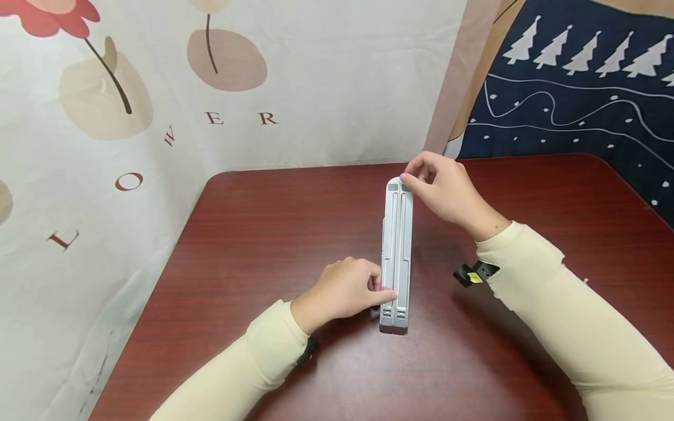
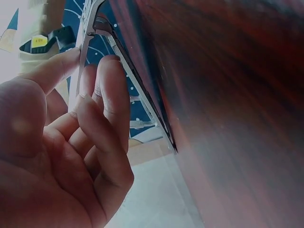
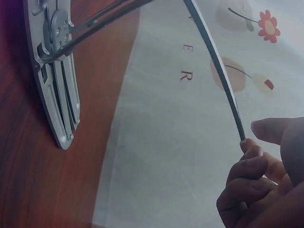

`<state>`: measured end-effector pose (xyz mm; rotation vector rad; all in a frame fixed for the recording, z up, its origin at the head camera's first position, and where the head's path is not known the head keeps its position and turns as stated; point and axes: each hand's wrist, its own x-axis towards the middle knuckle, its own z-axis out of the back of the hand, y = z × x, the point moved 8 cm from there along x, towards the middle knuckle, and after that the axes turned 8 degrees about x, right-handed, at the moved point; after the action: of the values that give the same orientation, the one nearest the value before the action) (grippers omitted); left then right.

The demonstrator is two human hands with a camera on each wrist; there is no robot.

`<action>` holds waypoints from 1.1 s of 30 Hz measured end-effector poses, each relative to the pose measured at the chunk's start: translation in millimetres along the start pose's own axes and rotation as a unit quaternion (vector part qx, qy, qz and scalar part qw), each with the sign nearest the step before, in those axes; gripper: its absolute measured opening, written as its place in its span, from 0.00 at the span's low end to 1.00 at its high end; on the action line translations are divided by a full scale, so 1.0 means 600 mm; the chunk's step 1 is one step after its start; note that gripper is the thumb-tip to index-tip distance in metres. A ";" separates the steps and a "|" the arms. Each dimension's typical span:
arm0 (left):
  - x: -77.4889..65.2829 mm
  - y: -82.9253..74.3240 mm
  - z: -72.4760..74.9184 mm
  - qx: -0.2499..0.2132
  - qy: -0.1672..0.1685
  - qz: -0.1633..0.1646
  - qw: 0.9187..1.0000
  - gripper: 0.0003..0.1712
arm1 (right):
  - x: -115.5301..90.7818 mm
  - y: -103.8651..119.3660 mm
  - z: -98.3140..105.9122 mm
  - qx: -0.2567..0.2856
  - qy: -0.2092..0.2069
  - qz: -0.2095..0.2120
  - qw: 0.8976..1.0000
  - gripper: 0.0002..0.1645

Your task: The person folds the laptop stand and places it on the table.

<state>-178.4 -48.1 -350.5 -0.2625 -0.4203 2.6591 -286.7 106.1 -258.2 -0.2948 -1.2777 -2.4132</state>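
A silver folding laptop stand (image 1: 396,234) rises from the table, long and narrow in the head view, with grey pads at its upper end. My left hand (image 1: 342,289) pinches its lower part, thumb across the front face and fingers curled behind. At the top end, my right hand (image 1: 444,187) holds the tip between thumb and fingers. The right wrist view shows the raised arm (image 3: 213,52) of the stand reaching to the fingertips, with a strut (image 3: 104,21) joined to the base (image 3: 66,99). In the left wrist view, the left hand (image 2: 85,142) grips close to the hinged end.
The dark red wooden table (image 1: 237,234) surrounds the stand. A pale curtain with printed flowers and letters (image 1: 342,70) hangs along the back and left. A navy cloth with white trees (image 1: 579,105) hangs at the back right. Black wrist devices (image 1: 476,273) sit at the sleeves.
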 end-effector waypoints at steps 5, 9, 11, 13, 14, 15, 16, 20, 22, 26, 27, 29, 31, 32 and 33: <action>0.001 0.000 -0.002 -0.002 0.001 -0.001 1.000 0.24 | 0.008 -0.009 -0.009 0.011 0.020 -0.014 1.000 0.09; 0.001 -0.001 -0.002 -0.004 0.002 -0.002 1.000 0.24 | 0.009 -0.018 -0.013 0.037 0.031 -0.023 0.999 0.10; 0.001 0.000 -0.002 -0.004 0.003 -0.001 1.000 0.24 | 0.010 -0.021 -0.015 0.047 0.034 -0.026 0.998 0.10; 0.000 0.001 -0.003 -0.002 0.005 0.001 1.000 0.24 | 0.011 -0.022 -0.016 0.055 0.037 -0.028 0.997 0.10; 0.000 0.001 -0.003 -0.002 0.005 0.002 1.000 0.24 | 0.012 -0.022 -0.017 0.058 0.037 -0.030 0.997 0.10; 0.000 0.001 -0.003 -0.001 0.006 0.002 1.000 0.24 | 0.012 -0.022 -0.018 0.060 0.037 -0.032 0.997 0.10; 0.000 0.002 -0.003 -0.001 0.006 0.003 1.000 0.24 | 0.012 -0.022 -0.018 0.063 0.038 -0.034 0.997 0.10; 0.000 0.002 -0.005 0.004 0.003 0.000 1.000 0.24 | 0.010 -0.025 -0.020 0.084 0.037 -0.051 0.994 0.10; 0.000 0.002 -0.004 0.007 -0.001 0.000 1.000 0.24 | 0.010 -0.027 -0.021 0.096 0.037 -0.059 0.993 0.10; 0.000 0.003 -0.001 0.015 -0.014 0.003 1.000 0.25 | 0.010 -0.032 -0.024 0.110 0.042 -0.071 0.990 0.10; -0.001 0.002 0.000 0.018 -0.017 0.003 1.000 0.25 | 0.010 -0.033 -0.025 0.112 0.044 -0.073 0.990 0.10; -0.002 -0.001 0.003 0.023 -0.026 0.000 0.999 0.26 | 0.010 -0.035 -0.025 0.115 0.049 -0.078 0.989 0.11; -0.004 -0.005 0.007 0.032 -0.037 -0.004 0.999 0.26 | 0.010 -0.036 -0.024 0.117 0.053 -0.085 0.988 0.11; -0.005 -0.008 0.008 0.037 -0.042 -0.006 0.998 0.26 | 0.009 -0.037 -0.024 0.118 0.055 -0.088 0.988 0.11; -0.006 -0.011 0.010 0.043 -0.048 -0.008 0.998 0.26 | 0.009 -0.037 -0.023 0.119 0.057 -0.091 0.987 0.12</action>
<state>-174.0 -45.8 -342.0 -0.1047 -0.3347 2.6732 -301.2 104.5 -280.6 0.0299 -1.5801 -2.3500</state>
